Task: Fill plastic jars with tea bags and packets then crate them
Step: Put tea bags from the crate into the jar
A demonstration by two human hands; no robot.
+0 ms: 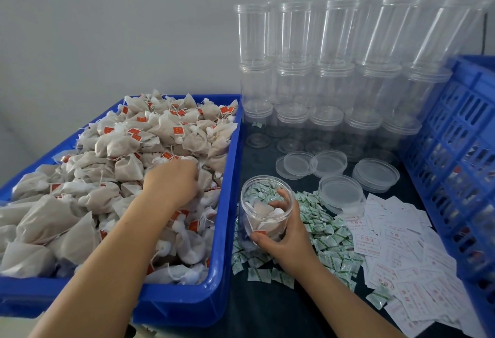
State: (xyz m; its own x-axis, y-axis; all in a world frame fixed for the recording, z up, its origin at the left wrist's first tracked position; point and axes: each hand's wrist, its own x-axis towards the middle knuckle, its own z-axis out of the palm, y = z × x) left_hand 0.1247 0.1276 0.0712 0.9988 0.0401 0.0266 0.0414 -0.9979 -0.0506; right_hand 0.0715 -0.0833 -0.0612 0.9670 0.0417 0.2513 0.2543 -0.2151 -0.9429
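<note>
Reaching into the tea bags, left hand curls; right hand grips jar.

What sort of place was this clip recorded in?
Probably a small hand-packing workstation: a blue bin heaped with tea bags, stacked empty jars, loose lids and printed slips on the table.

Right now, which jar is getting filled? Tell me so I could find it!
Find the big blue tray heaped with tea bags on the left. Just to its right, over the green and white packets, the right hand grips one clear jar. Unlike the empty stacked jars behind, it is tilted and already holds tea bags.
</note>
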